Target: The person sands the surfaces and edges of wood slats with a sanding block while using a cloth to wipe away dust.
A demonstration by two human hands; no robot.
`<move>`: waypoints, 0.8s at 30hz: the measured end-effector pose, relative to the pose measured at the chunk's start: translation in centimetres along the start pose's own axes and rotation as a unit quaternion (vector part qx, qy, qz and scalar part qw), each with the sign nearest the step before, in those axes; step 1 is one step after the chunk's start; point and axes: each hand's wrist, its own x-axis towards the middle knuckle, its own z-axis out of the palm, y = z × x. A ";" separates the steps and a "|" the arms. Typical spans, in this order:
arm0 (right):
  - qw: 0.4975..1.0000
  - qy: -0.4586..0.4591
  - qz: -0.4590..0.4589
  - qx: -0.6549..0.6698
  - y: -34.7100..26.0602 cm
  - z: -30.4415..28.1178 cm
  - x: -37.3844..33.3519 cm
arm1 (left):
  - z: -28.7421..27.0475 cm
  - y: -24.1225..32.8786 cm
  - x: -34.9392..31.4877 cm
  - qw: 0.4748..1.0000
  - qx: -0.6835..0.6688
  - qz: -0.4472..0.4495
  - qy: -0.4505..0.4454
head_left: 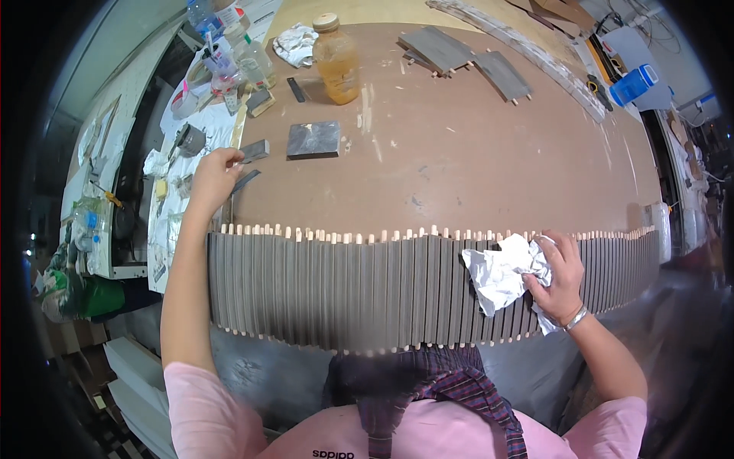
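Observation:
A long curved row of dark grey slats (pixel 344 287) with pale wooden pegs at their ends lies across the near side of the table. On its right part, my right hand (pixel 562 279) is closed around a crumpled white paper (pixel 497 274) that rests against the slats. My left hand (pixel 217 177) reaches past the row's left end. Its fingers are pinched together at the end of a small grey block (pixel 255 151). Just below that block lies a thin dark strip (pixel 245 182). A larger grey rectangular block (pixel 313 141) sits to the right.
On the brown table (pixel 489 153) stand a bottle of amber liquid (pixel 336 61) and a wad of white paper (pixel 295 44). Flat grey pegged panels (pixel 436 50) lie at the back. Clear bottles (pixel 252 61) and cups crowd the left side; a blue bottle (pixel 633 84) lies far right.

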 end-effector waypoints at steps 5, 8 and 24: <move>1.000 0.016 0.009 -0.002 0.4 0.2 -0.2 | 4.3 -3.8 4.8 0.981 0.189 0.030 0.002; 1.000 0.022 -0.005 0.005 0.7 0.2 -0.2 | 5.0 -4.9 6.1 0.979 0.189 -0.011 -0.077; 0.982 0.110 -0.053 0.143 2.3 0.8 -0.9 | 2.6 19.1 -17.3 0.847 -0.517 -0.103 0.070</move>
